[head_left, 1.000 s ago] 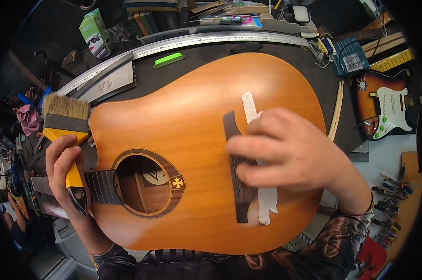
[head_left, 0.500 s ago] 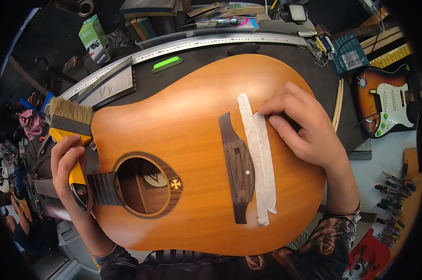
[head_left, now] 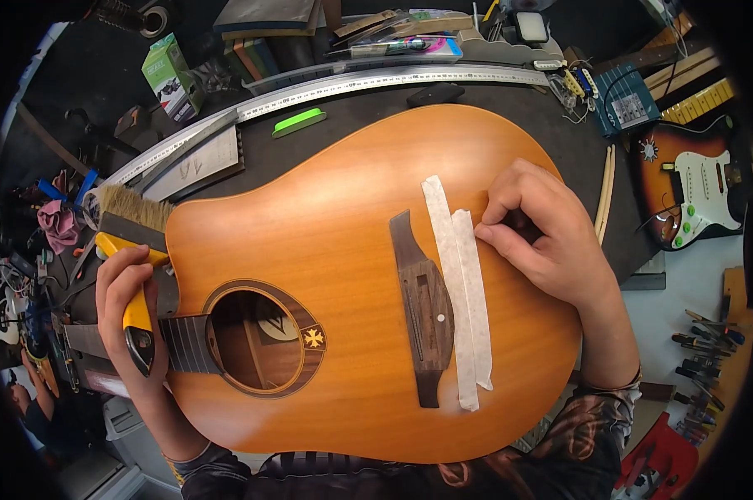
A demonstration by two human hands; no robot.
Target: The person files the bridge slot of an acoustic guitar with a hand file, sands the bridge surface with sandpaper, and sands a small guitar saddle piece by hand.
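An acoustic guitar body (head_left: 351,217) lies face up, its neck (head_left: 191,343) toward the left. My left hand (head_left: 126,308) is wrapped round the yellow handle of a wide brush (head_left: 139,218) beside the neck. Two overlapping strips of pale tape (head_left: 464,292) run along the right side of the dark bridge (head_left: 426,312). Just right of the upper part of the tape, my right hand (head_left: 530,229) has thumb and index finger pinched together at the tape's edge. Whatever lies between those fingertips is too small to make out.
A long metal ruler (head_left: 335,86) curves behind the guitar, near a green-handled piece (head_left: 299,122). A sunburst electric guitar (head_left: 693,183) and two thin sticks (head_left: 605,193) are on the right. Screwdrivers (head_left: 697,367) stand at lower right. A person (head_left: 39,404) shows at lower left.
My right hand has drawn back from over the bridge to the right of the tape, uncovering both, and its thumb and finger have closed together. My left hand still holds the brush.
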